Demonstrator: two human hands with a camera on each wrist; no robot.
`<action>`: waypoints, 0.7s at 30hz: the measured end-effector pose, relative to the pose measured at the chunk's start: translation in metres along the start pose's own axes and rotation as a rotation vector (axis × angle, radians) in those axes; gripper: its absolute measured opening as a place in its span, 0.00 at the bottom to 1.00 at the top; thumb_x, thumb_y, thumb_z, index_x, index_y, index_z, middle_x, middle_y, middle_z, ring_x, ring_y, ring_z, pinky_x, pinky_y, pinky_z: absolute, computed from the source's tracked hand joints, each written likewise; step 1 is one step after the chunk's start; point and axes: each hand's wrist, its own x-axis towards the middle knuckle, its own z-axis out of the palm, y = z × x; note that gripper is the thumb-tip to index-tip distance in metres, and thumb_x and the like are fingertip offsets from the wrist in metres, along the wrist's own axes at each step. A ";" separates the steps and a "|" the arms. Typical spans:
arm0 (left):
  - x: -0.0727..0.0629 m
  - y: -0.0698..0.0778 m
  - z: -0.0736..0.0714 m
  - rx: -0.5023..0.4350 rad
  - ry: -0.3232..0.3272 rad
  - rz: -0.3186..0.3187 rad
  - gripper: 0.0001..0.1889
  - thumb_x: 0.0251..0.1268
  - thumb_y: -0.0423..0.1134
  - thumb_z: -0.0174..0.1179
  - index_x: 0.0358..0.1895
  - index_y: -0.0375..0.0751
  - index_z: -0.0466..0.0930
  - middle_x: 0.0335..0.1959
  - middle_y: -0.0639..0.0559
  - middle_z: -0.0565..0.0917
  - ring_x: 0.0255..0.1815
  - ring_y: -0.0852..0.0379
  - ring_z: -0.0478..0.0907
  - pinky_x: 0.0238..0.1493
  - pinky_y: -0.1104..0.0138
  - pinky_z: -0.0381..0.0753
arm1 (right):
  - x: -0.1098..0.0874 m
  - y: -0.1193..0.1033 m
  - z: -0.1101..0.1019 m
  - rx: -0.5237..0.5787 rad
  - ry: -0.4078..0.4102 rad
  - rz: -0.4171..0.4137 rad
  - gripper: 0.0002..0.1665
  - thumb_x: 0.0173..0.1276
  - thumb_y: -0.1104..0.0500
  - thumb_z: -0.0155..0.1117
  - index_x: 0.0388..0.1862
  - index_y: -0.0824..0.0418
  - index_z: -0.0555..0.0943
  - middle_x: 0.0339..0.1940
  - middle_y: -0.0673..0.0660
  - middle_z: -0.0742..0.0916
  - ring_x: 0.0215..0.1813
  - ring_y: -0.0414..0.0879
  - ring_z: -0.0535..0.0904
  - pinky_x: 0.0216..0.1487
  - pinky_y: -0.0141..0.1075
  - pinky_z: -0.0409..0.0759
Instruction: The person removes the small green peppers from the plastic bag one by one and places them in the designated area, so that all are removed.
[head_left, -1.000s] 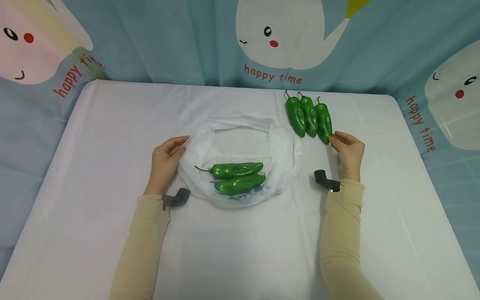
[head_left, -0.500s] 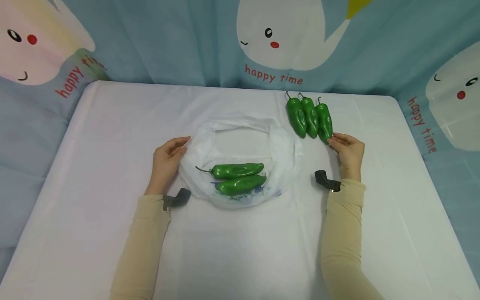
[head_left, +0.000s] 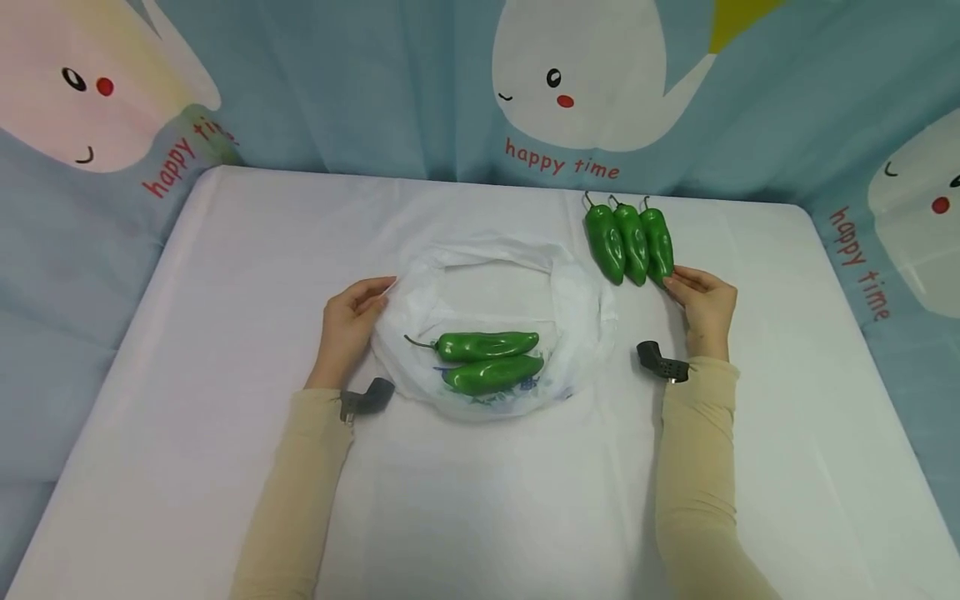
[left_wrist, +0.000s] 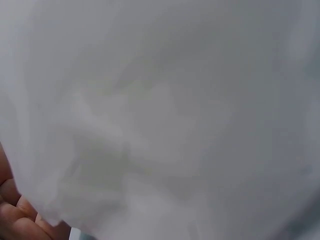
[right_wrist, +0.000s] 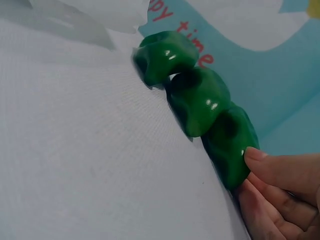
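My left hand (head_left: 351,321) pinches the left edge of a white plastic bag (head_left: 581,292), holding its mouth spread. Inside the bag lie two long green peppers, an upper one (head_left: 487,345) with a curved stem and a lower one (head_left: 493,375). The bag fills nearly the whole left wrist view, with curled fingers (left_wrist: 25,220) at the lower left corner. Three more green peppers lie side by side at the back right: left (head_left: 604,242), middle (head_left: 633,243) and right (head_left: 657,242). My right hand (head_left: 705,304) holds the right pepper near its tip, thumb on its glossy side in the right wrist view.
A white cloth (head_left: 495,500) covers the table. Behind it hangs a blue curtain (head_left: 360,92) printed with whales and red lettering. Dark wrist cameras (head_left: 663,364) sit inward of both sleeves.
The head view has shifted slightly, so everything appears a little farther right. Both hands keep their places at the bag's edge and the right pepper's tip.
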 end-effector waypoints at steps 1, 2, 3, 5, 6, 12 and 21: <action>0.000 0.000 0.001 0.002 -0.001 0.001 0.14 0.67 0.30 0.56 0.54 0.37 0.79 0.55 0.43 0.79 0.56 0.51 0.76 0.57 0.66 0.75 | 0.001 0.001 0.000 -0.004 0.002 0.001 0.16 0.54 0.75 0.69 0.44 0.70 0.83 0.26 0.49 0.85 0.33 0.37 0.82 0.37 0.22 0.80; 0.000 0.000 0.001 0.005 -0.002 0.000 0.14 0.67 0.30 0.56 0.55 0.37 0.79 0.55 0.43 0.79 0.56 0.50 0.76 0.57 0.66 0.75 | 0.001 0.001 0.000 -0.008 0.005 0.003 0.16 0.54 0.75 0.69 0.44 0.70 0.83 0.25 0.49 0.85 0.33 0.37 0.82 0.37 0.21 0.80; 0.000 -0.001 0.001 0.008 -0.003 0.000 0.15 0.67 0.30 0.56 0.55 0.37 0.79 0.55 0.43 0.79 0.56 0.50 0.76 0.57 0.66 0.75 | 0.001 0.002 -0.001 -0.007 0.009 0.005 0.16 0.54 0.75 0.69 0.44 0.70 0.84 0.25 0.49 0.85 0.33 0.37 0.82 0.36 0.21 0.80; -0.001 -0.001 0.001 0.022 -0.005 0.004 0.15 0.67 0.30 0.56 0.55 0.36 0.79 0.56 0.42 0.79 0.56 0.49 0.76 0.57 0.65 0.75 | 0.001 0.003 0.000 0.003 0.019 0.008 0.15 0.54 0.75 0.69 0.43 0.70 0.84 0.25 0.49 0.85 0.32 0.37 0.81 0.36 0.22 0.80; -0.001 -0.001 0.001 0.027 -0.006 0.006 0.15 0.67 0.30 0.56 0.56 0.36 0.79 0.56 0.42 0.78 0.57 0.48 0.76 0.57 0.65 0.75 | 0.001 0.003 0.000 0.007 0.024 0.008 0.15 0.54 0.75 0.69 0.42 0.69 0.84 0.25 0.49 0.85 0.32 0.37 0.81 0.36 0.22 0.80; 0.000 0.000 0.000 0.032 -0.002 0.015 0.15 0.67 0.30 0.56 0.55 0.36 0.79 0.56 0.43 0.78 0.57 0.49 0.76 0.57 0.65 0.75 | 0.001 0.005 0.000 0.101 0.011 -0.006 0.17 0.53 0.76 0.68 0.44 0.70 0.83 0.29 0.52 0.86 0.34 0.39 0.82 0.37 0.24 0.81; 0.001 -0.001 0.001 0.019 -0.001 0.004 0.15 0.67 0.30 0.56 0.55 0.37 0.79 0.55 0.42 0.79 0.54 0.50 0.78 0.54 0.71 0.76 | 0.001 0.007 -0.005 0.187 -0.004 -0.006 0.22 0.54 0.76 0.68 0.50 0.72 0.80 0.33 0.53 0.87 0.40 0.42 0.83 0.39 0.26 0.81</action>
